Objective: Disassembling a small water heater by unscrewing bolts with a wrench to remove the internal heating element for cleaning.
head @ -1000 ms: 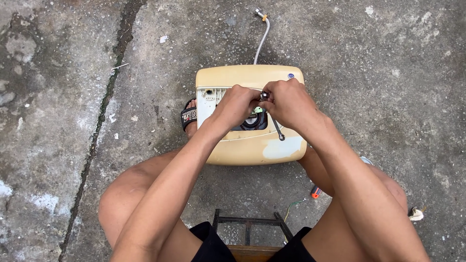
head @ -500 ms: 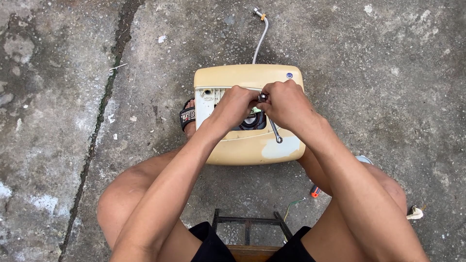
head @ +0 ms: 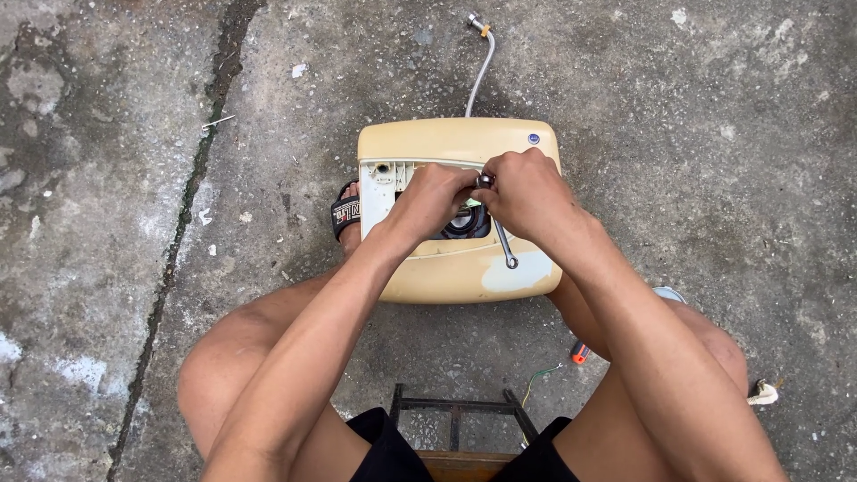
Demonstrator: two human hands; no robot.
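A cream-yellow boxy appliance casing (head: 460,141) lies on the concrete between my knees, with an open white panel at its upper left and a dark round part in the middle. My left hand (head: 433,201) and my right hand (head: 527,192) meet over that opening. My right hand grips a slim metal wrench (head: 504,245) whose ring end points down toward me over the casing. My left hand pinches at the wrench's head. What the head sits on is hidden by my fingers.
A grey flexible hose (head: 479,67) with a metal fitting runs away from the casing's top. A black sandal (head: 345,212) shows at its left. An orange-handled tool (head: 579,353), a green wire (head: 536,379) and a low stool frame (head: 455,411) lie near me.
The wrench handle has swung slightly, its free end now pointing more straight down toward me. Both hands stay together on the same spot.
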